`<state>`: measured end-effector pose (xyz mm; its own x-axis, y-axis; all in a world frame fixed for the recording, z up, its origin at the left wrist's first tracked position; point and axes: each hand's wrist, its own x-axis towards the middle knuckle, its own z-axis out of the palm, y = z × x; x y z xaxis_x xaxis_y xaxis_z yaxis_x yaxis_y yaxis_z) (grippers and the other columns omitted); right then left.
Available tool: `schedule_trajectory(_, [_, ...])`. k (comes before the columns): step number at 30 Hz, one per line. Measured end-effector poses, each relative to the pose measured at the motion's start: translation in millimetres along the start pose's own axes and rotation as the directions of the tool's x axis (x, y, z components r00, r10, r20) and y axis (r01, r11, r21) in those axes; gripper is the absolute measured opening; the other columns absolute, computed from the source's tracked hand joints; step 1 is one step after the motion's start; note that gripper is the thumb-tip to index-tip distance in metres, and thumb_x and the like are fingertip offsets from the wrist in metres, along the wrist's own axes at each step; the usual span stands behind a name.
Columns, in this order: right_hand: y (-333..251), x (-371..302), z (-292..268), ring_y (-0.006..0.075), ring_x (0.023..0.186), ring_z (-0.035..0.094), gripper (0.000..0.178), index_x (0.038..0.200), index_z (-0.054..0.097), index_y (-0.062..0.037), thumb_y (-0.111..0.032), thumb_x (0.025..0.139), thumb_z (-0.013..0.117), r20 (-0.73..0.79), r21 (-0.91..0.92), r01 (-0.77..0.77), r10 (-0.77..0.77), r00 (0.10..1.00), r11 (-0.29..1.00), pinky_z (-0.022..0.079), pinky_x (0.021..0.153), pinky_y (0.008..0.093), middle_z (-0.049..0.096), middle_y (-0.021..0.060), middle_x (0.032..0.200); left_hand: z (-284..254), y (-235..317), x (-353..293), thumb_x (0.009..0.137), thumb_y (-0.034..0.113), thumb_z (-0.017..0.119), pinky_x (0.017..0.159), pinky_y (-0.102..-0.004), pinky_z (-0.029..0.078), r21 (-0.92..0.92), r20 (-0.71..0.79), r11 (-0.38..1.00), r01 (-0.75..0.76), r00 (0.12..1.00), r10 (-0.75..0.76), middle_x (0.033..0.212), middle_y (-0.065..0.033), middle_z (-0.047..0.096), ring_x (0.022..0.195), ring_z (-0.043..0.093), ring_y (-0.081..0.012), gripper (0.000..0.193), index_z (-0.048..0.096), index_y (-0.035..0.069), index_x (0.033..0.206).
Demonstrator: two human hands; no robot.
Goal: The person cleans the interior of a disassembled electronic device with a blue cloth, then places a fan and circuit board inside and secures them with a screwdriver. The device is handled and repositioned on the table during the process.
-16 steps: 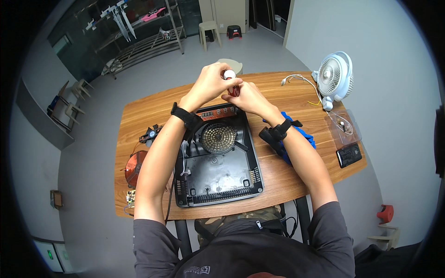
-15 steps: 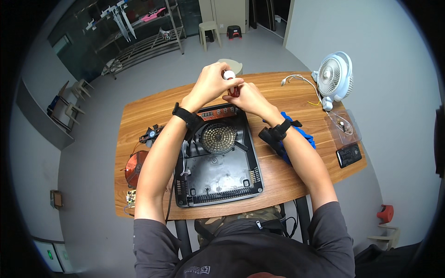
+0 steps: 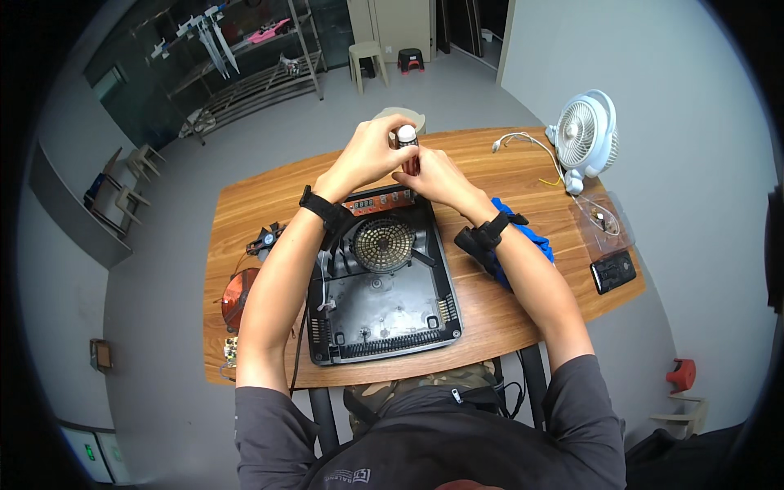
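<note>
Red tool (image 3: 407, 139) sits between left hand (image 3: 376, 149) and right hand (image 3: 438, 175), both gripping it.

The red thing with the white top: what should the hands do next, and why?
Maybe turn the red thing gently: the left hand grips it near its white top, and the right hand holds it lower, near the far edge of the black casing.

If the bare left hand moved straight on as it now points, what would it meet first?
Probably the white-topped red cylindrical object, which the left hand touches with its fingers; depth beyond is unclear.
</note>
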<state>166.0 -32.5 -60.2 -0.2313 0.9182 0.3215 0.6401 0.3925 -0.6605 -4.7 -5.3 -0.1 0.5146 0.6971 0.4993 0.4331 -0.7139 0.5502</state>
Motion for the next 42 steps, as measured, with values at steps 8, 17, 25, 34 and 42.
schedule_trajectory(8, [17.8, 4.5, 10.2, 0.0378, 0.083, 0.068, 0.024, 0.092, 0.062, 0.002, -0.019, 0.085, 0.073, -0.042, 0.03, 0.052, -0.051, 0.998, 0.998, 0.053, 0.076, 0.0453, 0.07, 0.0186, 0.084, 3.0, 5.6, 3.8, 0.076, 0.032, 0.089, 0.068, -0.0335, 0.057, 0.165, -0.071, 0.986, 0.002, 0.997, 0.01, 0.083, -0.0157, 0.072, 0.073, 0.071, -0.0211, 0.045, 0.07, -0.004, 0.095])
schedule_trajectory(17, [6.8, 1.8, -0.4, 0.0391, 0.081, 0.068, 0.023, 0.092, 0.061, 0.003, -0.016, 0.084, 0.071, -0.079, 0.051, 0.074, -0.07, 0.994, 0.996, 0.053, 0.075, 0.0451, 0.069, 0.0207, 0.081, 5.9, 2.8, 3.7, 0.086, 0.033, 0.081, 0.067, -0.0346, 0.056, 0.066, -0.141, 0.997, -0.028, 0.989, 0.037, 0.082, -0.0153, 0.072, 0.071, 0.07, -0.0216, 0.041, 0.07, -0.004, 0.099])
schedule_trajectory(25, [14.1, -5.4, -17.2, 0.0376, 0.069, 0.065, 0.028, 0.086, 0.059, 0.0047, -0.02, 0.083, 0.072, -0.139, -0.006, 0.078, -0.078, 0.987, 0.997, 0.051, 0.067, 0.0441, 0.064, 0.0217, 0.072, 18.7, -41.7, -7.1, 0.091, 0.019, 0.069, 0.07, -0.0384, 0.056, 0.217, 0.085, 0.975, 0.045, 0.994, -0.065, 0.082, -0.0212, 0.073, 0.074, 0.073, -0.0308, 0.023, 0.073, -0.003, 0.095])
schedule_trajectory(34, [11.2, -8.1, -19.9, 0.0374, 0.071, 0.067, 0.031, 0.086, 0.061, 0.0057, -0.022, 0.085, 0.075, -0.209, 0.004, 0.077, -0.074, 0.975, 0.997, 0.052, 0.067, 0.0432, 0.066, 0.0225, 0.074, 70.0, -65.3, -37.9, 0.082, 0.007, 0.071, 0.079, -0.0452, 0.057, 0.214, 0.37, 0.977, -0.019, 0.927, -0.063, 0.087, -0.0205, 0.073, 0.085, 0.071, -0.0386, 0.014, 0.074, 0.0, 0.093])
schedule_trajectory(42, [10.2, -14.6, -25.4, 0.0383, 0.071, 0.066, 0.031, 0.088, 0.061, 0.0049, -0.023, 0.085, 0.075, -0.16, 0.026, 0.03, -0.026, 0.987, 0.999, 0.052, 0.068, 0.0443, 0.066, 0.0228, 0.076, 79.1, -68.2, -38.7, 0.08, 0.005, 0.071, 0.081, -0.0483, 0.056, 0.271, 0.378, 0.963, -0.019, 0.922, -0.088, 0.093, -0.0217, 0.071, 0.091, 0.069, -0.0411, 0.011, 0.072, 0.0, 0.09])
